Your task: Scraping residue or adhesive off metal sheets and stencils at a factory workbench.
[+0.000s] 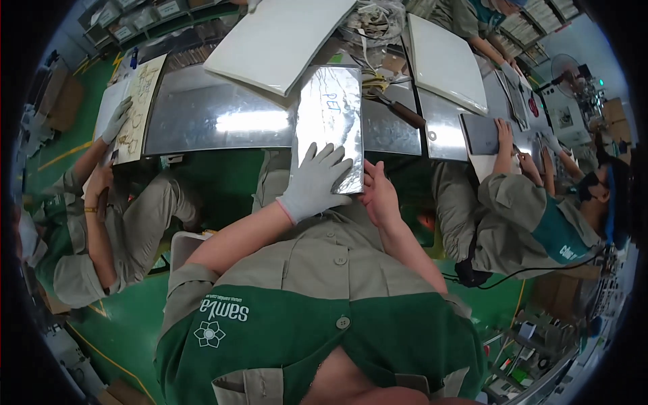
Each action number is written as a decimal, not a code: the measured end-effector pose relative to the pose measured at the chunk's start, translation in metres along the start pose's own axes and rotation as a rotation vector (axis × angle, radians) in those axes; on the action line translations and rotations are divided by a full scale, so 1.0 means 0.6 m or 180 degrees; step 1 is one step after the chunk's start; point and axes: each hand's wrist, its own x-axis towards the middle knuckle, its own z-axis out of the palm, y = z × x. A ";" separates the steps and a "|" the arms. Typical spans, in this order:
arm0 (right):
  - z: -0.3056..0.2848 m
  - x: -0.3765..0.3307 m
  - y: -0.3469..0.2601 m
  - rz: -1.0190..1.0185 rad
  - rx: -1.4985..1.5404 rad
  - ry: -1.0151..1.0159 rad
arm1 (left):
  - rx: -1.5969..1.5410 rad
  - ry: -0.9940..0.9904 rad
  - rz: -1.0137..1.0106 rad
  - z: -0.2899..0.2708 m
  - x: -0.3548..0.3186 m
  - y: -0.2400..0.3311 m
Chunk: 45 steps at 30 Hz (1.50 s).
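Note:
A silver, shiny foil-covered rectangular slab [329,101] with blue handwriting lies lengthwise in front of me, its near end jutting over the table edge. My left hand [316,177], in a pale grey knitted glove, rests flat on its near part with the fingers spread. Bare, my right hand [380,192] is at the slab's near right corner. Its fingers curl against the edge, partly hidden there. A knife-like tool with a brown handle [407,115] lies to the right of the slab.
A large white board [277,44] lies beyond the slab, and another white board [449,64] to the right. Cords fill a clear plastic bag [373,23] at the back. Co-workers sit on both sides; a gloved hand [118,120] touches a cream board [140,108] on the left.

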 end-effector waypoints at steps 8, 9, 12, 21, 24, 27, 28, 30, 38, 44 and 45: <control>0.002 -0.005 0.008 -0.0013 0.0169 0.0056 | -0.1951 0.0634 -0.1168 -0.007 -0.013 0.007; 0.002 -0.003 0.007 0.0047 0.0195 0.0053 | -0.1681 0.0684 -0.0739 -0.003 -0.013 -0.011; 0.009 -0.005 0.005 0.0146 0.0306 0.0005 | -0.0935 0.0550 0.0025 -0.013 -0.015 0.001; 0.045 -0.007 0.012 0.0254 0.0298 0.0174 | -0.1590 0.1286 -0.0753 0.031 -0.042 -0.009; 0.028 0.009 0.032 -0.0013 -0.0369 0.0183 | -0.1612 0.1482 -0.1911 0.000 -0.050 -0.009; 0.012 0.019 0.045 0.0077 -0.0450 0.0173 | -0.1757 0.2143 -0.1960 -0.031 -0.053 -0.038; 0.005 0.023 0.060 0.0116 -0.0317 0.0176 | -0.1390 0.2206 -0.1740 -0.024 -0.062 -0.051; 0.008 0.021 0.062 0.0161 -0.0197 0.0149 | -0.1218 0.2183 -0.1563 -0.029 -0.073 -0.057; 0.020 0.011 0.057 0.0067 0.0026 0.0157 | -0.5301 0.3168 -0.1615 -0.038 -0.113 -0.126; -0.022 0.019 0.032 0.0030 0.0090 0.0210 | -0.4786 0.3415 -0.1670 -0.044 -0.190 -0.218; -0.032 0.017 0.031 0.0124 0.0022 0.0238 | -0.4690 0.3303 -0.1884 -0.049 -0.186 -0.197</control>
